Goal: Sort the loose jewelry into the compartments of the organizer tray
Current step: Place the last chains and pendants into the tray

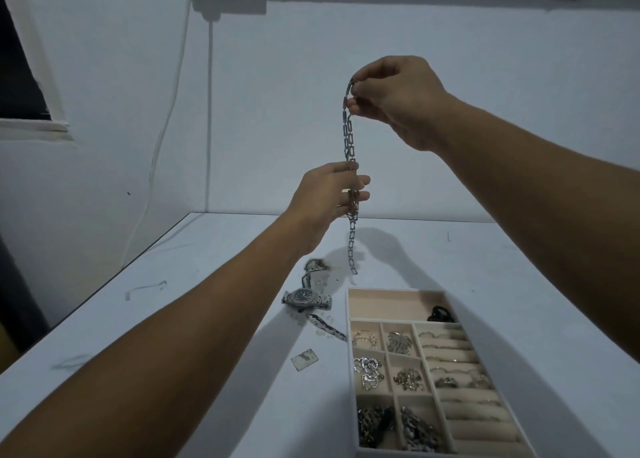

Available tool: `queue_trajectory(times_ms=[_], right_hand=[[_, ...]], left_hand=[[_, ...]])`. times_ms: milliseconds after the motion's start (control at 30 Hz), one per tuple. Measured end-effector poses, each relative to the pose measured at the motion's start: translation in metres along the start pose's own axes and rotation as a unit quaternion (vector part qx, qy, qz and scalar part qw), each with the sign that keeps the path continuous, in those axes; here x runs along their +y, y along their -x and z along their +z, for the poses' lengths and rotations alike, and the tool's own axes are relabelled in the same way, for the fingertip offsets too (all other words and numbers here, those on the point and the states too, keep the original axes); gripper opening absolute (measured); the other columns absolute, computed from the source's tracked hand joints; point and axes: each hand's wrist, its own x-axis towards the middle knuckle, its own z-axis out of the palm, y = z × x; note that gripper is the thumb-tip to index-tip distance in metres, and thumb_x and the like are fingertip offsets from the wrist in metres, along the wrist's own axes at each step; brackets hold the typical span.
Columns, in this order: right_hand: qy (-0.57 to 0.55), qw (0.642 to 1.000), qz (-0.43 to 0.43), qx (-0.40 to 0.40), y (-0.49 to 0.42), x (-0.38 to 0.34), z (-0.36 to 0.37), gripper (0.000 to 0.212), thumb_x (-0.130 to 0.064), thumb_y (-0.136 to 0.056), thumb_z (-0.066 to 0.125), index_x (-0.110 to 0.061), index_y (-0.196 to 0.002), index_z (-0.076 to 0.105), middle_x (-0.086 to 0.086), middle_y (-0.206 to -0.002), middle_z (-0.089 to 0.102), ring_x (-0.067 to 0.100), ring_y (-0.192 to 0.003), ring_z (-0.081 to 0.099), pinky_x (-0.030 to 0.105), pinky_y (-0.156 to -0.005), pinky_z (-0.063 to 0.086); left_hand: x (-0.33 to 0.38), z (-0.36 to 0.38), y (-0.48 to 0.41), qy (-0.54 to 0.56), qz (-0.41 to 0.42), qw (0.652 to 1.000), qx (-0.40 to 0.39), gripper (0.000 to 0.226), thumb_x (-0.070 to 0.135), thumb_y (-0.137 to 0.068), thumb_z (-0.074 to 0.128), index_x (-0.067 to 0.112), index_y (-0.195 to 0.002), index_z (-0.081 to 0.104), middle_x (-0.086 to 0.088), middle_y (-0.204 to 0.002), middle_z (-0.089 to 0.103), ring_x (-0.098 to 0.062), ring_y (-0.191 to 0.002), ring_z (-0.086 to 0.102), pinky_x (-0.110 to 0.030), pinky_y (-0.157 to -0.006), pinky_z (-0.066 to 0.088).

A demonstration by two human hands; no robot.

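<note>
A long silver link chain hangs doubled in the air above the table. My right hand pinches its top end, raised high. Lower down, my left hand grips the chain's middle between fingers and thumb, and the tail dangles to just above the table. The beige organizer tray lies at the lower right; its small compartments hold chains, a brooch and earrings, its padded slots hold several rings, and a dark item sits in the long top compartment. A silver wristwatch lies on the table left of the tray.
More loose pieces lie on the white table: a dark tangle behind the watch, a band-like bracelet beside the tray, and a small flat tag. The table's left edge runs diagonally. White cables hang on the wall behind.
</note>
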Motion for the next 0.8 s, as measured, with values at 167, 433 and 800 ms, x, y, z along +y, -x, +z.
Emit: queue_trajectory(times_ms=[167, 433, 800], right_hand=[[0.018, 1.000, 0.003, 0.003, 0.014, 0.001, -0.016, 0.008, 0.009, -0.088, 0.059, 0.001, -0.087, 0.062, 0.014, -0.084, 0.061, 0.024, -0.071, 0.063, 0.029, -0.075, 0.060], [0.053, 0.998, 0.024, 0.011, 0.039, 0.011, -0.045, 0.006, 0.006, -0.087, 0.061, 0.001, -0.087, 0.065, 0.014, -0.086, 0.063, 0.024, -0.073, 0.065, 0.034, -0.081, 0.060], [0.070, 0.997, 0.039, 0.006, 0.062, 0.026, -0.057, 0.006, 0.006, -0.087, 0.062, 0.001, -0.087, 0.065, 0.012, -0.082, 0.063, 0.023, -0.069, 0.065, 0.038, -0.084, 0.060]], left_hand=[[-0.008, 0.022, 0.008, 0.019, -0.020, 0.999, -0.027, 0.032, 0.001, -0.086, 0.053, 0.006, -0.117, 0.057, -0.009, -0.105, 0.068, -0.025, -0.088, 0.068, -0.038, -0.088, 0.049], [-0.026, 0.042, 0.024, 0.026, -0.050, 0.997, -0.062, 0.026, 0.001, -0.087, 0.053, 0.007, -0.111, 0.060, -0.009, -0.102, 0.068, -0.025, -0.084, 0.067, -0.037, -0.081, 0.048], [-0.047, 0.054, 0.034, 0.011, -0.070, 0.994, -0.078, 0.019, 0.000, -0.087, 0.055, 0.008, -0.102, 0.063, -0.008, -0.093, 0.068, -0.026, -0.081, 0.067, -0.037, -0.081, 0.048]])
